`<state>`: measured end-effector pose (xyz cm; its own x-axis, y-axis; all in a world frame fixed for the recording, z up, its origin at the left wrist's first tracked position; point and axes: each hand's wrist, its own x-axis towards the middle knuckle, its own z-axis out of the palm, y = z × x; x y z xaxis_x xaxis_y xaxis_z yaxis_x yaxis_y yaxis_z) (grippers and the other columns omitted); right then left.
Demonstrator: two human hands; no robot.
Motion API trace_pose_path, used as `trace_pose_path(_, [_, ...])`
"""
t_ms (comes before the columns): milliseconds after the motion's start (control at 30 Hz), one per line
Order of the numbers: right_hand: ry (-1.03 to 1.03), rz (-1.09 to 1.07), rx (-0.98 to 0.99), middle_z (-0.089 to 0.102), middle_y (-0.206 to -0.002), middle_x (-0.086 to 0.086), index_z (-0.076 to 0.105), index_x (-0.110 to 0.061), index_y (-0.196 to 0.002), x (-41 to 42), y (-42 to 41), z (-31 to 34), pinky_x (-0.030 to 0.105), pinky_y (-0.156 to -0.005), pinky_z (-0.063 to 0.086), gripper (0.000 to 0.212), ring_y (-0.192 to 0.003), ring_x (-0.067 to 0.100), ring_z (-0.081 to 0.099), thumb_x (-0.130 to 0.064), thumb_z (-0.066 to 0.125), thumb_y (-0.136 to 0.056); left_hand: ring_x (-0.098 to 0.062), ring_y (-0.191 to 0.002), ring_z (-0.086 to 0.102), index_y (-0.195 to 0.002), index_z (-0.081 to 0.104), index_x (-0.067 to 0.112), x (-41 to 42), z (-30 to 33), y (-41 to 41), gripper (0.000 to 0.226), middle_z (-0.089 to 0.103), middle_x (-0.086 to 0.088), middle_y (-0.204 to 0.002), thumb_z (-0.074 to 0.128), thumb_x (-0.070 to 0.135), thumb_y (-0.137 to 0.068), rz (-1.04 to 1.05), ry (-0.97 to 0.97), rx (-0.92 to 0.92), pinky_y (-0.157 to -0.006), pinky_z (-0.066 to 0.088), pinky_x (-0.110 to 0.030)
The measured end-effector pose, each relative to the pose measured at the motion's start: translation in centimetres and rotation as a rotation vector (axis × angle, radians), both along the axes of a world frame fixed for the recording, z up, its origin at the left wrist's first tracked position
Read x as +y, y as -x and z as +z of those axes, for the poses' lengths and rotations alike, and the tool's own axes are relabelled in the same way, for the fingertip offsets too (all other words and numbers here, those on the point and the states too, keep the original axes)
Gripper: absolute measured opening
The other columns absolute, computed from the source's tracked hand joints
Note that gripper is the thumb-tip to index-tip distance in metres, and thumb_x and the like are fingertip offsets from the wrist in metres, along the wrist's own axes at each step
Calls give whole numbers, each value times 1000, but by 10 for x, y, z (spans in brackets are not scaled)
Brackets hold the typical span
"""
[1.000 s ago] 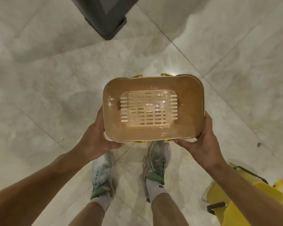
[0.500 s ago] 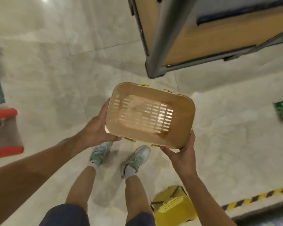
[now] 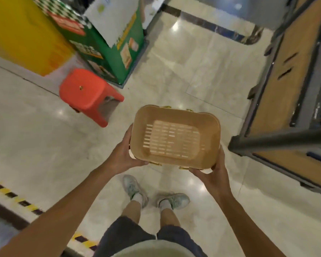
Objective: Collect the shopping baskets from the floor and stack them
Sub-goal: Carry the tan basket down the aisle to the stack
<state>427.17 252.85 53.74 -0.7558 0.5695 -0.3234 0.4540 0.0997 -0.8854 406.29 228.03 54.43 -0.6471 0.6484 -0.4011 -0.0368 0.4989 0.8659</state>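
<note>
I carry a tan plastic shopping basket (image 3: pixel 174 115) with a slotted bottom and yellow handle ends, held upright in front of me above the marble floor. My left hand (image 3: pixel 123 154) grips its near left corner, thumb along the side wall and fingers curled under the rim. My right hand (image 3: pixel 214 170) grips the near right corner the same way. The basket is empty. No other basket shows in this view.
A red plastic stool (image 3: pixel 89 94) stands on the floor to the left, beside a green display stand (image 3: pixel 117 52) and a yellow block (image 3: pixel 24 32). A dark-framed wooden shelf unit (image 3: pixel 289 93) fills the right. Black-yellow hazard tape (image 3: pixel 13 197) runs along the lower left.
I have turned while carrying the basket: the shelf unit moved from ahead to my right, the red stool and green stand came into view, and the yellow basket on the floor dropped out of sight.
</note>
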Motion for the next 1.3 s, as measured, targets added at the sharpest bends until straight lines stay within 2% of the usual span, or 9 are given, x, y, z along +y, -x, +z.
trace_pose_path(100, [-4, 181, 36, 46, -126, -48, 17, -44, -152, -39, 61, 32, 2, -79, 47, 119, -113, -18, 53, -33, 93, -62, -1, -129, 53, -157, 10, 45, -69, 36, 23, 130, 50, 23, -144, 96, 18, -64, 149, -44, 34, -94, 49, -13])
trace_pose_path(233, [-11, 382, 75, 57, -133, -24, 25, -43, -151, -105, 139, 73, 23, -87, 57, 119, -117, 1, 60, -35, 96, -56, -1, -131, 51, -156, 9, 49, -165, 77, 44, 129, 48, 20, -148, 96, 30, -64, 337, -71, 81, -93, 49, -12])
trace_pose_path(367, [51, 523, 106, 59, -130, -28, 25, -54, -147, -176, 197, 102, 27, -93, 51, 115, -118, -4, 58, -37, 96, -58, 2, -131, 49, -156, 9, 49, -251, 107, 53, 129, 44, 23, -150, 96, 32, -63, 505, -108, 118, -90, 47, -7])
trace_pose_path(567, [13, 739, 146, 53, -134, -33, 24, -55, -147, -269, 272, 133, 21, -89, 50, 114, -119, -9, 55, -50, 94, -58, -7, -135, 50, -157, 10, 46, -351, 124, 51, 127, 43, 19, -152, 96, 32, -65, 725, -133, 173, -103, 48, -34])
trace_pose_path(667, [-21, 847, 187, 52, -135, -33, 24, -50, -150, -310, 310, 142, 16, -88, 53, 114, -120, -8, 55, -47, 94, -60, -10, -138, 46, -158, 12, 42, -387, 127, 55, 128, 40, 16, -155, 97, 26, -64, 824, -141, 222, -106, 47, -43])
trace_pose_path(833, [-25, 986, 225, 57, -127, -36, 25, -56, -145, -374, 369, 152, 17, -85, 54, 111, -114, -10, 58, -46, 94, -60, -10, -141, 44, -158, 13, 42, -438, 137, 67, 126, 38, 15, -157, 97, 28, -65, 978, -168, 284, -108, 45, -39])
trace_pose_path(1000, [6, 1131, 307, 57, -126, -31, 37, -42, -145, -437, 432, 158, 12, -74, 55, 104, -114, -10, 57, -14, 95, -64, -4, -140, 43, -157, 11, 45, -482, 145, 86, 126, 37, 22, -155, 96, 27, -66, 1111, -165, 315, -108, 45, -32])
trace_pose_path(1167, [82, 1225, 308, 56, -130, -31, 37, -47, -141, -497, 510, 157, -1, -84, 42, 99, -119, -14, 51, -27, 95, -63, 3, -139, 40, -159, 10, 40, -527, 149, 133, 125, 36, 29, -153, 94, 25, -68, 1191, -161, 283, -106, 42, -14])
trace_pose_path(1300, [138, 1280, 270, 55, -136, -25, 30, -43, -148, -545, 590, 148, 5, -87, 46, 109, -123, -7, 53, -33, 96, -62, 2, -139, 41, -159, 8, 39, -566, 151, 197, 128, 38, 28, -151, 95, 21, -66, 1247, -125, 260, -109, 42, -18])
